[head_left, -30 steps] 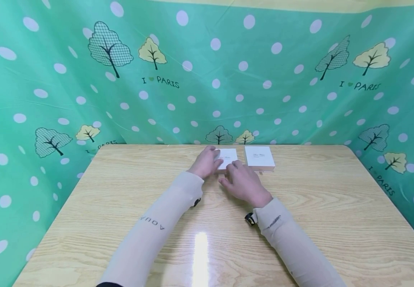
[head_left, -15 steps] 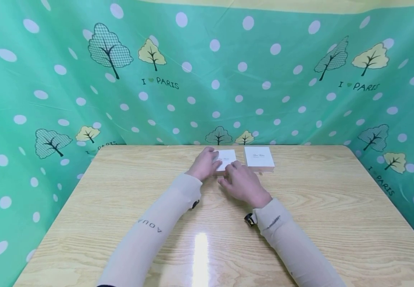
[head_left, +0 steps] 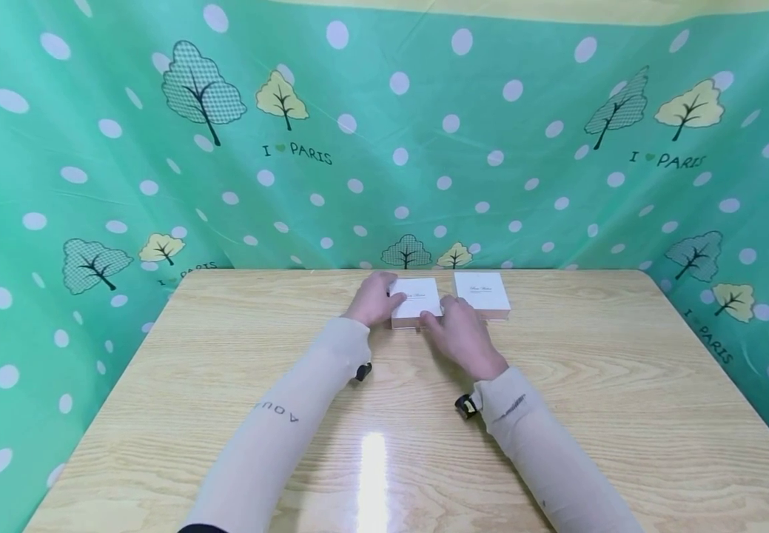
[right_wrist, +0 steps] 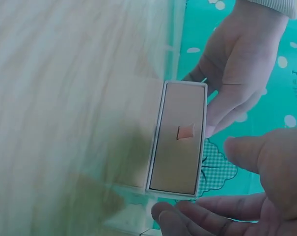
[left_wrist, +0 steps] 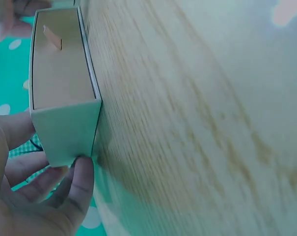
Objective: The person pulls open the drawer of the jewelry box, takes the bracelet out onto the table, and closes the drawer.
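A small white drawer box [head_left: 422, 306] with faint lettering on its lid lies near the table's back edge. Its tan drawer front [left_wrist: 62, 73] faces the person, pushed in flush, with a short ribbon pull tab [right_wrist: 186, 132] sticking out. The left hand [head_left: 372, 300] grips the box's left end, thumb over the top edge and fingers at the end wall. At the front right corner is the right hand [head_left: 465, 337]; in the right wrist view its thumb [right_wrist: 244, 151] stands apart from the box, fingers spread loosely along the right end.
A matching white box [head_left: 482, 291] sits just to the right, close behind the right hand's fingers. The wooden table [head_left: 257, 355] ends at a green dotted curtain [head_left: 384, 133] hanging directly behind both boxes.
The right hand's fingers were bent at the box's front; they have moved right and spread round its right corner, uncovering more of the lid. The left hand stays at the left end.
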### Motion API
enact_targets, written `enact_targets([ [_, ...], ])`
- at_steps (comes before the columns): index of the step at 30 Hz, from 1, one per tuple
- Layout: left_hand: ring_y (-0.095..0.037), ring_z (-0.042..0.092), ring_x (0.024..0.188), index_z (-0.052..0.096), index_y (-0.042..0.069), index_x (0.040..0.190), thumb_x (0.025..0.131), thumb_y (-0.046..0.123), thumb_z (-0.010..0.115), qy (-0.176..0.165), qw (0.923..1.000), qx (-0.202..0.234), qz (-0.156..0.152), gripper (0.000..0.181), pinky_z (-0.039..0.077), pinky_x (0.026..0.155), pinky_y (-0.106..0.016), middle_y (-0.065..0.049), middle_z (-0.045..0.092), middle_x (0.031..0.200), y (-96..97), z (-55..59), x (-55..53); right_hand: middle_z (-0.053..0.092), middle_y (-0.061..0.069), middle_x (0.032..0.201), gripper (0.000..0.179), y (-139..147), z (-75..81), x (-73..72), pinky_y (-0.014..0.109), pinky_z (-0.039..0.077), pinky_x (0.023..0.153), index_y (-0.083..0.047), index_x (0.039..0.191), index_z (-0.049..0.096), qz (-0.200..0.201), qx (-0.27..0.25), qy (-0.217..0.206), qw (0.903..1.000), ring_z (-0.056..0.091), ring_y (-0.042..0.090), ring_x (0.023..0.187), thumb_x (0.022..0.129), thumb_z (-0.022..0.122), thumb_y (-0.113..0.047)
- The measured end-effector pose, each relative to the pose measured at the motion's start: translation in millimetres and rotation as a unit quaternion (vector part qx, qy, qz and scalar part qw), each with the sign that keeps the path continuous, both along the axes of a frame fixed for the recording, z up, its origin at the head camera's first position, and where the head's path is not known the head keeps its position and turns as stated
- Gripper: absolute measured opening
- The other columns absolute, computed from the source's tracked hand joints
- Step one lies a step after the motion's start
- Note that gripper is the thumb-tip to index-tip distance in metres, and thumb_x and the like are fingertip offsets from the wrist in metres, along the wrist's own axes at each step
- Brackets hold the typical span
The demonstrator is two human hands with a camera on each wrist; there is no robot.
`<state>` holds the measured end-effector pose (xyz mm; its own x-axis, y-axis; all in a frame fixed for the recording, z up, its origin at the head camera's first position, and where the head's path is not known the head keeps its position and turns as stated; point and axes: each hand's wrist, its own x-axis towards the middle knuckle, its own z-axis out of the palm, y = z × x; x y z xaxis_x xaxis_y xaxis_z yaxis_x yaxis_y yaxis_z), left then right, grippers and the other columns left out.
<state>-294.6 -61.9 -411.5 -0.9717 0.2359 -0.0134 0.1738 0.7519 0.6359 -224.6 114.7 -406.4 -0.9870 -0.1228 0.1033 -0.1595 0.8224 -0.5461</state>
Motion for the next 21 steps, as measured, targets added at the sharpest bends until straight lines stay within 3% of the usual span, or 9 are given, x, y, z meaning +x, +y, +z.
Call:
enact_targets([
  [5,-0.028,0.045,0.128,0.043,0.006,0.142,0.095,0.027,0.06,-0.027,0.9986,0.043,0.01,0.055,0.036,0.108,-0.038,-0.012,0.046,0.142,-5.4,-3.6,-4.0,0.054,0.01,0.068,0.035,3.1,-2.3,-2.0,0.032,0.044,0.048,0.0,0.097,0.058,0.004,-0.022,-0.034,0.9992,0.051,0.021,0.056,0.097,0.054,-0.036],
  [14,-0.027,0.053,0.12,0.043,0.007,0.141,0.093,0.026,0.063,-0.058,0.9925,0.107,0.01,0.056,0.05,0.093,-0.035,-0.012,0.05,0.137,-13.3,-5.9,-3.9,0.064,0.016,0.092,0.041,5.2,-5.4,-7.0,0.035,0.05,0.067,0.004,0.117,0.057,-0.003,-0.028,-0.058,0.9979,0.057,0.022,0.07,0.098,0.053,-0.032],
  [21,-0.028,0.051,0.122,0.046,0.01,0.139,0.092,0.029,0.064,-0.057,0.9924,0.107,0.022,0.054,0.043,0.101,-0.041,-0.01,0.051,0.136,-14.3,-8.2,-0.8,0.06,0.01,0.08,0.037,5.6,-6.8,-8.1,0.033,0.046,0.059,0.0,0.108,0.059,-0.007,-0.04,-0.068,0.9968,0.054,0.022,0.067,0.097,0.054,-0.035],
])
